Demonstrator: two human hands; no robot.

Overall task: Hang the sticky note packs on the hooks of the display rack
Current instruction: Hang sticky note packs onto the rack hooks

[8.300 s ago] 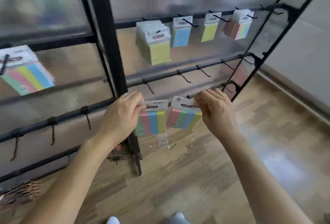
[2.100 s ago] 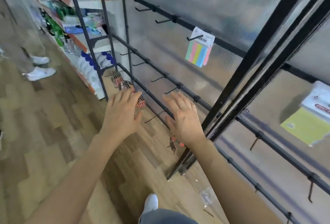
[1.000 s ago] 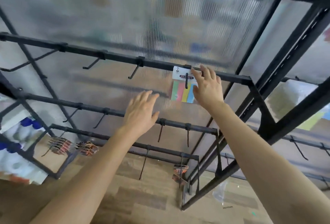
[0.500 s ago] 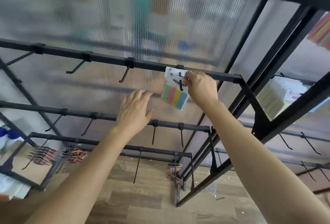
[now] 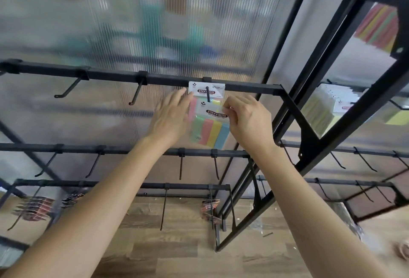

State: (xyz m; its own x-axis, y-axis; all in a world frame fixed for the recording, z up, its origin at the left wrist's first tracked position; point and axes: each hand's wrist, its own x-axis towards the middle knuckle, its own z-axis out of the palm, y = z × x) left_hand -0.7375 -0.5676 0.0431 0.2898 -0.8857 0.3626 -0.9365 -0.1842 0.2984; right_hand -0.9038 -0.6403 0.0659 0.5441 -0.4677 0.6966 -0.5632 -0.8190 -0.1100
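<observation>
We pinch a striped sticky note pack [image 5: 210,131] by its header in our right hand [image 5: 247,120], just below the hook [image 5: 208,95] where another pack [image 5: 200,88] hangs. Our left hand [image 5: 171,118], fingers straight, steadies its edge, apparently for threading.

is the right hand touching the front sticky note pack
Touching. The head view shows the right hand pinching the header of the front sticky note pack at its right edge, fingertips curled onto it.
</observation>
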